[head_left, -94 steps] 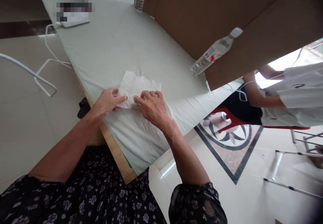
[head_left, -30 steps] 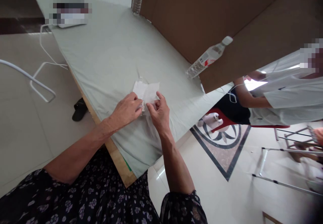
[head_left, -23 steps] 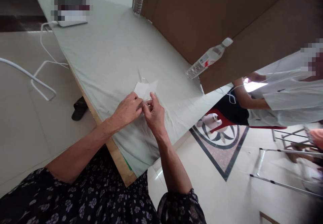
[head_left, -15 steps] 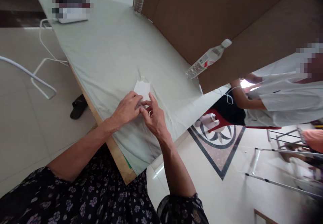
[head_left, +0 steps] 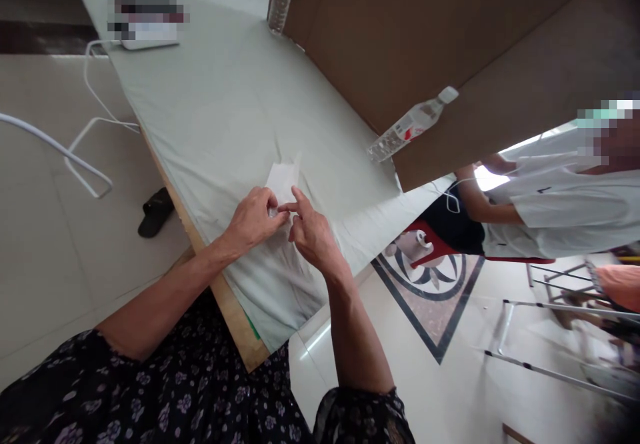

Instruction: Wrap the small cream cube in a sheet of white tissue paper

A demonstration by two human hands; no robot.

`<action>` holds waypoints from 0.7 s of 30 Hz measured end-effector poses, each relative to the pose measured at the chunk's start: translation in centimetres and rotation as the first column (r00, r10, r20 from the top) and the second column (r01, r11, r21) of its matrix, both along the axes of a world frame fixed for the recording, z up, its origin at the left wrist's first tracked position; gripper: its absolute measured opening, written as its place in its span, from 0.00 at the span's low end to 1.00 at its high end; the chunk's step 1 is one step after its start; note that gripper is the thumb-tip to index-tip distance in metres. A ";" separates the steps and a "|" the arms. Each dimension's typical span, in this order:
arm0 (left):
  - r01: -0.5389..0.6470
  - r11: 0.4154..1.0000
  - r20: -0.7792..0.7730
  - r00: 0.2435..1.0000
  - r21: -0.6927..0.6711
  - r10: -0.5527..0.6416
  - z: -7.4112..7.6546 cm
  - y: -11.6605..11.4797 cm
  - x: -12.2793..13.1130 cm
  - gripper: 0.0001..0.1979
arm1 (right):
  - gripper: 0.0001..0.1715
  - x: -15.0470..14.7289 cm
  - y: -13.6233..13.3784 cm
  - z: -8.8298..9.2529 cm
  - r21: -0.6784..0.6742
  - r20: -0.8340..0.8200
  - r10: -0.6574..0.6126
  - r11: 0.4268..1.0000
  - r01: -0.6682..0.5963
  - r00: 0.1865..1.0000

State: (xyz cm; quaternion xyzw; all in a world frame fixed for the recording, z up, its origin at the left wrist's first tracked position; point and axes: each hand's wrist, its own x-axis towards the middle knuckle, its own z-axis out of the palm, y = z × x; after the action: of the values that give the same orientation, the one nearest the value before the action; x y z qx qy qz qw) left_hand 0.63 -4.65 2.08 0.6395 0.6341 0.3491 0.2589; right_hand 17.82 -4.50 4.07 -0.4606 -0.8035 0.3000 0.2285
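Observation:
A thin white paper-like sheet (head_left: 283, 176) lies at the middle of the cloth-covered table, its far end showing beyond my hands. Its near end is hidden by fingers, and I cannot make out its exact kind. My left hand (head_left: 254, 219) is closed over that near end, thumb stretched towards the right. Close beside it, my right hand (head_left: 315, 232) has its index finger raised and another finger reaching across to the left thumb. The right fingers are apart, with nothing seen between them. A small greyish, shiny patch shows under the left fingers.
A brown cardboard panel (head_left: 400, 51) stands along the table's far right. Against it are a clear water bottle (head_left: 410, 125) and another bottle (head_left: 283, 1). A white device with a cable (head_left: 150, 36) lies at upper left. Another person (head_left: 550, 191) sits at right. A black slipper (head_left: 156, 214) is on the floor.
My right hand's fingers have shifted, with one finger now straight across at the left thumb. The white sheet's right edge stands up more. The whole view has moved slightly.

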 end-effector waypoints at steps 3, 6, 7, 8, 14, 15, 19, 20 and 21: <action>-0.008 0.999 -0.039 0.999 -0.044 0.006 0.1 0.1 0.2 0.09 | 0.37 0.1 1.0 -0.3 -0.119 -0.160 -0.013 0.993 -0.006 0.987; 0.001 0.995 -0.088 0.996 -0.100 -0.009 0.4 0.0 0.2 0.06 | 0.28 0.4 2.2 -1.0 -0.198 -0.343 -0.179 0.973 0.115 0.922; 0.006 0.994 -0.102 0.995 -0.113 -0.018 0.5 -0.1 0.2 0.07 | 0.25 0.5 2.6 -1.3 -0.206 -0.379 -0.246 0.962 0.178 0.892; 0.011 0.992 -0.115 0.993 -0.122 -0.025 0.6 -0.1 0.2 0.10 | 0.23 0.7 3.1 -1.6 -0.215 -0.398 -0.301 0.949 0.232 0.867; 0.049 0.987 -0.186 0.980 -0.151 -0.077 0.8 0.3 -0.1 0.16 | 0.16 0.4 5.8 -2.8 -0.188 -0.327 -0.323 0.943 0.274 0.888; 0.057 0.985 -0.195 0.977 -0.162 -0.089 0.9 0.3 -0.1 0.16 | 0.15 0.0 6.2 -3.0 -0.157 -0.308 -0.305 0.951 0.268 0.901; 0.065 0.984 -0.230 0.968 -0.163 -0.102 1.3 0.1 -0.1 0.21 | 0.10 -1.5 7.4 -3.6 -0.049 -0.206 -0.242 0.970 0.237 0.948; 0.075 0.988 -0.242 0.965 -0.133 -0.105 1.4 0.0 -0.1 0.24 | 0.09 -1.7 7.6 -3.8 -0.033 -0.179 -0.235 0.972 0.233 0.955; 0.091 0.991 -0.253 0.961 -0.094 -0.113 1.4 -0.1 -0.1 0.25 | 0.08 -1.8 7.8 -3.9 -0.021 -0.153 -0.232 0.973 0.231 0.961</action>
State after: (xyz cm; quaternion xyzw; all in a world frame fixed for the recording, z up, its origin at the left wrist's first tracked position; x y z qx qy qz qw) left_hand 0.51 -4.72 3.51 0.7003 0.6423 0.2230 0.2177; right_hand 16.03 3.30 0.13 -0.5270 -0.7235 0.3072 0.3230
